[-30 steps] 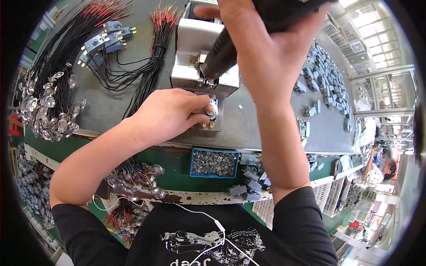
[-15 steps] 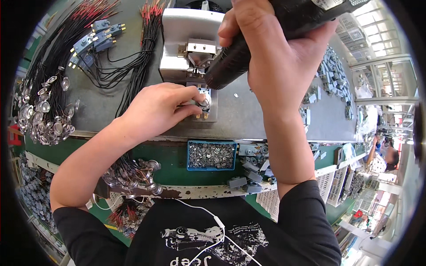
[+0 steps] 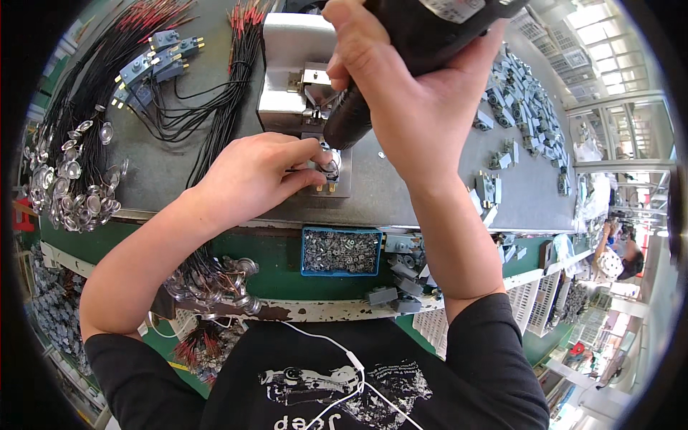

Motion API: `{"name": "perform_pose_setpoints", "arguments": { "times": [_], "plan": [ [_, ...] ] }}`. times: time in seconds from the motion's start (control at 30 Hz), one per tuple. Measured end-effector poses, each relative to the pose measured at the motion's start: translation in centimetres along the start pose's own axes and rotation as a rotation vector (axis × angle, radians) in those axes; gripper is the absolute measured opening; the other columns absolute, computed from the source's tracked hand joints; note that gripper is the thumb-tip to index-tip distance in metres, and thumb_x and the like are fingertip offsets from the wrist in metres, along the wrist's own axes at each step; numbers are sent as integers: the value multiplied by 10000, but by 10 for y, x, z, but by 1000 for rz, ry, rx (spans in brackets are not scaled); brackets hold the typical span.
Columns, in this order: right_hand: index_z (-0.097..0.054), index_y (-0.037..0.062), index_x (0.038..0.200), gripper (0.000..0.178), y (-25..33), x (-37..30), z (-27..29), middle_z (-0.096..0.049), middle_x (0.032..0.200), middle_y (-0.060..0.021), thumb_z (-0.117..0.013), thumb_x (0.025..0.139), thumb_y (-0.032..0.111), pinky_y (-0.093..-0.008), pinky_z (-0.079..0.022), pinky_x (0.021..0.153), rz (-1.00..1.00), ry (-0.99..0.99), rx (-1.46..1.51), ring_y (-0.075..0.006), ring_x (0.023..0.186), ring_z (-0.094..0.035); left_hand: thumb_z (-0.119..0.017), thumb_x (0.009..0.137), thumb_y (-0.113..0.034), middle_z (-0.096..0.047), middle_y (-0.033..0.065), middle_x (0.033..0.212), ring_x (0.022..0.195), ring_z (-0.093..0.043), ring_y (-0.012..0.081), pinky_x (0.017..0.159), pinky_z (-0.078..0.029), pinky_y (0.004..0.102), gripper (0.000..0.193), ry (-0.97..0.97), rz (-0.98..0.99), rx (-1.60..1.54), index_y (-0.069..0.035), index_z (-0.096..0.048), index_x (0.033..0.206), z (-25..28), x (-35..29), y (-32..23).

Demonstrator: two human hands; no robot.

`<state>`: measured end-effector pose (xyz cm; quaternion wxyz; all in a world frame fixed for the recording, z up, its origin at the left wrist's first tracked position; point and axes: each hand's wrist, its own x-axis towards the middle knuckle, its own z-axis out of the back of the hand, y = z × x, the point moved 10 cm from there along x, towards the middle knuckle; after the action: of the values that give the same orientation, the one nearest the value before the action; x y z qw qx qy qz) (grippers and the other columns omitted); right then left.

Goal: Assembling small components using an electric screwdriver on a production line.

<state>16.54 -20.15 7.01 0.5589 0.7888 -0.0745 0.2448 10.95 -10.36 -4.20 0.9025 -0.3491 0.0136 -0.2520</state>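
Note:
My right hand (image 3: 419, 118) is wrapped round a black power screwdriver (image 3: 419, 39), its body slanting down and left. The tool's narrow nose ends just above a small grey plastic part with brass prongs (image 3: 331, 172); whether its tip touches is hidden. This part lies on a metal plate (image 3: 345, 188) in front of a metal machine head (image 3: 297, 39). From the left, my left hand (image 3: 258, 172) pinches at the part with thumb and forefinger, beside a round metal piece and a dark wire.
Black wires with red ends (image 3: 233, 93) and round metal caps (image 3: 72, 175) lie at left, near several grey parts (image 3: 154, 64). A blue tray (image 3: 342, 274) of small metal pieces sits near me. More grey parts (image 3: 527, 107) spread at right. A person (image 3: 616, 261) is far right.
My right hand and the screwdriver have moved left, and the tool's nose has come closer over the grey part. My left hand has kept its place.

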Motion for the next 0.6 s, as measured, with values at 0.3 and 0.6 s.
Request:
{"name": "perform_pose_setpoints", "arguments": {
  "times": [0.3, 0.6],
  "plan": [
    [-525, -12, 1146, 356, 56, 6, -17, -686, 886, -90, -727, 873, -120, -256, -541, 586, 433, 254, 24, -112, 696, -657, -800, 872, -173, -697, 90, 869, 805, -692, 260, 726, -556, 380, 282, 6, 12, -4, -101, -703, 1127, 0, -1, 1],
    [-524, -16, 1143, 355, 11, 12, 6, -684, 889, -82, -732, 872, -115, -252, -544, 601, -17, 59, -198, -111, 709, -657, -723, 931, -274, -702, 50, 838, 849, -701, 282, 721, -560, 409, 211, 6, -2, 14, -147, -677, 1092, 0, -1, 1]
  ]
}}
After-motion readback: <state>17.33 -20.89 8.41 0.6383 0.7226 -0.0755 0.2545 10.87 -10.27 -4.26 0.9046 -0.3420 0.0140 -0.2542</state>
